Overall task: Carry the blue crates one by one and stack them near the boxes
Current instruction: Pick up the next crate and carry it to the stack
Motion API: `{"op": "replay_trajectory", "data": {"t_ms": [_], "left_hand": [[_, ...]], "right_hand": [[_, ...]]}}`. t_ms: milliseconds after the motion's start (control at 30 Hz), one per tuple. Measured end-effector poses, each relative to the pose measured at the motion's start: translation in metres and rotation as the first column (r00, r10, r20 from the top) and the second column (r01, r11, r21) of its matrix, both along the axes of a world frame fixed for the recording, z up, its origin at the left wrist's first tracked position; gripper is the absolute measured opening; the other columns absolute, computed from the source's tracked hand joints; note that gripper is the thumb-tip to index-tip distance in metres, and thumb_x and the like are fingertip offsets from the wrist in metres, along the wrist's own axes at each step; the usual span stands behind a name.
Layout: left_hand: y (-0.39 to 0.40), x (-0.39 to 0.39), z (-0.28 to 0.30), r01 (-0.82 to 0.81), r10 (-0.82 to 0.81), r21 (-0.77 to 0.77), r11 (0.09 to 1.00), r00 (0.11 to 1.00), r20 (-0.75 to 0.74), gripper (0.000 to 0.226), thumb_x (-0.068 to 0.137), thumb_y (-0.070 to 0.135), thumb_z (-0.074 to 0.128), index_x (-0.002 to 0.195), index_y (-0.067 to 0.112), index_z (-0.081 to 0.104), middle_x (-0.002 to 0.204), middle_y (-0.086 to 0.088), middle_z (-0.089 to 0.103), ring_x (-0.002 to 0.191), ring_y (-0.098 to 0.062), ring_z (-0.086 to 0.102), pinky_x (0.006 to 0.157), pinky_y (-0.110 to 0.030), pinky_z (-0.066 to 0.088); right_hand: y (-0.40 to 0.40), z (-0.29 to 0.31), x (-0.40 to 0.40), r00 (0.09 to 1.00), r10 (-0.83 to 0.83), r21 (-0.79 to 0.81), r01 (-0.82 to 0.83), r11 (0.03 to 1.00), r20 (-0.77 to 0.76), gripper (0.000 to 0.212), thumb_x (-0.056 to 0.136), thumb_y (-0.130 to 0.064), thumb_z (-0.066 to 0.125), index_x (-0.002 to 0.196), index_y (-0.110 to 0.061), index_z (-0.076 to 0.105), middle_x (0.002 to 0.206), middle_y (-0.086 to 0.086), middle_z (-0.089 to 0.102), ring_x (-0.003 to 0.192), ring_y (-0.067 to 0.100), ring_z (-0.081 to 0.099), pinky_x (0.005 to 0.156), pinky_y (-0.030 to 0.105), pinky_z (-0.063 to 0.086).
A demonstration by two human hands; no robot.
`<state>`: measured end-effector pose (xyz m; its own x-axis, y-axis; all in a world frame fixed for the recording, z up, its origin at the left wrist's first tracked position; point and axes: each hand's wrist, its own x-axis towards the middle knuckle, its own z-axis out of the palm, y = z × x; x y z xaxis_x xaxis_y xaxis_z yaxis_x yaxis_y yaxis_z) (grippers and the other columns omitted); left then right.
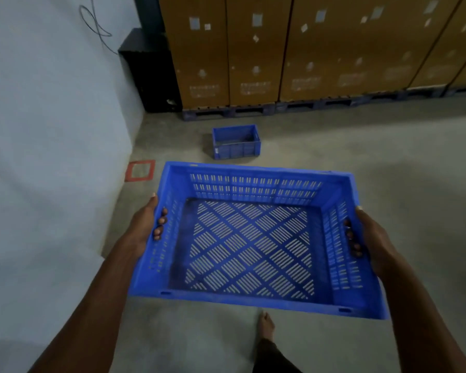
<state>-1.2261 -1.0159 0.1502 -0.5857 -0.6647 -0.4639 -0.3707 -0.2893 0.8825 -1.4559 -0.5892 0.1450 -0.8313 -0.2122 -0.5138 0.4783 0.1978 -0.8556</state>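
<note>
A bare foot (266, 325) stands on the concrete floor (361, 157), just below the near rim of the held blue crate (249, 240), with a dark trouser leg (269, 356) behind it. The held blue crate is up off the floor, carried in front of the body with its open top facing the camera; its base is a lattice of slots in a diamond pattern and its walls are slotted too.

The left hand (145, 224) grasps the crate's left wall, its fingertips (160, 220) curled in through the handle opening and the thumb lying along the rim. The right hand (369, 235) grasps the right wall the same way, fingers hooked through that side's opening.

To the left of the held crate, a red square outline (140, 170) is marked on the floor at the foot of a pale wall (51, 130). Beyond the crate's far rim, a second blue crate (236, 142) sits upright on the floor; it looks solid-walled and empty, though the view is too soft to be sure.

Farther still beyond the held crate, tall cardboard boxes (253, 49) stand in a row on dark pallets (229, 111). A black cabinet (148, 74) fills the corner left of them, with a loose cable (97, 25) hanging on the wall above.
</note>
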Motion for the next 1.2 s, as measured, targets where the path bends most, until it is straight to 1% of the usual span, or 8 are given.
{"op": "replay_trajectory", "data": {"t_ms": [133,300,433,700,833,900,1033,1200], "left_hand": [[-0.038,-0.088,-0.008,-0.071,0.071,0.024,0.997,0.997,-0.002,0.053,0.101,0.065,0.034,0.079,0.019,0.052,0.051,0.006,0.039,0.031,-0.008,0.027,0.033,-0.016,0.023],[-0.092,-0.185,-0.006,-0.147,0.147,0.059,0.987,0.989,0.006,0.053,0.101,0.064,0.033,0.078,0.020,0.052,0.051,0.006,0.038,0.030,-0.007,0.027,0.033,-0.014,0.023],[-0.154,-0.268,-0.008,-0.179,0.179,0.050,0.983,0.984,0.008,0.051,0.103,0.060,0.032,0.077,0.020,0.052,0.050,0.006,0.039,0.030,-0.007,0.027,0.033,-0.013,0.023],[-0.298,-0.458,-0.012,-0.143,0.143,-0.014,0.990,0.990,-0.005,0.052,0.103,0.059,0.033,0.077,0.019,0.053,0.052,0.005,0.040,0.031,-0.008,0.028,0.034,-0.015,0.023],[-0.366,-0.553,-0.007,-0.087,0.087,0.009,0.996,0.995,0.038,0.054,0.102,0.063,0.031,0.079,0.020,0.053,0.054,0.005,0.040,0.032,-0.008,0.029,0.035,-0.016,0.024],[-0.396,-0.598,-0.008,-0.049,0.048,0.025,0.998,0.998,0.041,0.055,0.101,0.066,0.030,0.080,0.021,0.053,0.054,0.006,0.041,0.033,-0.008,0.029,0.035,-0.017,0.025],[-0.452,-0.681,-0.024,-0.041,0.038,0.032,0.999,0.996,0.080,0.056,0.101,0.066,0.029,0.081,0.020,0.054,0.051,0.007,0.042,0.032,-0.008,0.031,0.035,-0.016,0.026],[-0.515,-0.773,-0.050,-0.084,0.078,0.051,0.995,0.991,0.113,0.057,0.101,0.066,0.028,0.084,0.019,0.055,0.051,0.008,0.042,0.032,-0.008,0.031,0.034,-0.016,0.026]], "right_hand": [[-0.054,0.008,-0.108,0.999,0.032,0.016,-0.032,0.999,-0.006,0.048,0.096,-0.063,0.043,0.088,-0.016,0.053,0.059,-0.001,0.039,0.038,0.010,0.027,0.034,0.018,0.023],[-0.131,0.018,-0.242,0.995,0.102,0.052,-0.101,0.994,-0.013,0.051,0.094,-0.066,0.045,0.089,-0.016,0.055,0.061,0.000,0.040,0.039,0.011,0.028,0.034,0.019,0.023],[-0.201,0.010,-0.339,0.991,0.131,0.052,-0.130,0.990,-0.007,0.050,0.095,-0.065,0.044,0.088,-0.016,0.055,0.062,0.001,0.040,0.038,0.011,0.028,0.034,0.019,0.024],[-0.335,-0.011,-0.516,0.993,0.114,0.000,-0.114,0.993,0.007,0.052,0.090,-0.070,0.047,0.088,-0.018,0.054,0.062,-0.001,0.041,0.040,0.011,0.028,0.033,0.020,0.024],[-0.386,-0.006,-0.593,0.996,0.081,0.022,-0.082,0.996,0.035,0.052,0.090,-0.069,0.046,0.088,-0.018,0.053,0.062,-0.002,0.041,0.041,0.011,0.028,0.033,0.020,0.025],[-0.409,-0.007,-0.630,0.996,0.073,0.003,-0.073,0.997,0.055,0.050,0.092,-0.066,0.045,0.088,-0.017,0.053,0.061,-0.002,0.041,0.040,0.011,0.028,0.033,0.020,0.024],[-0.463,-0.016,-0.712,0.992,0.087,-0.006,-0.087,0.996,0.087,0.041,0.095,-0.053,0.039,0.088,-0.015,0.053,0.063,0.000,0.042,0.036,0.012,0.028,0.033,0.019,0.023],[-0.537,-0.038,-0.822,0.984,0.129,0.012,-0.131,0.991,0.121,0.040,0.094,-0.052,0.039,0.088,-0.015,0.054,0.064,0.000,0.043,0.038,0.012,0.028,0.034,0.020,0.025]]}}
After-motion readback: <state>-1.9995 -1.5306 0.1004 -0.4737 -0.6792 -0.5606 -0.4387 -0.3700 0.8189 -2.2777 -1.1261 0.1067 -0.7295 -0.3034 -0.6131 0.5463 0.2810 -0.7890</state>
